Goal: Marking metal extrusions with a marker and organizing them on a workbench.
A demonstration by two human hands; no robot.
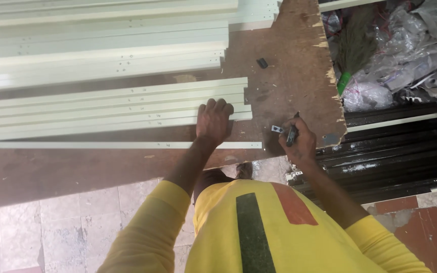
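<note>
My left hand (213, 120) rests palm-down on the ends of several pale green metal profiles (112, 108) lying side by side on a brown wooden worktable (289, 76). My right hand (298, 140) grips a dark tool (292, 134) upright near the table's right front corner. The tool's tip stands beside a small metal bracket (277, 129) lying on the wood. A single thin profile (117, 145) lies closest to me, just under my left wrist.
A larger stack of pale green profiles (102, 45) fills the table's far left. A small black piece (262, 62) lies on the wood. Right of the chipped table edge sit black profiles (395, 156), plastic bags (375, 93) and a broom. Tiled floor lies below.
</note>
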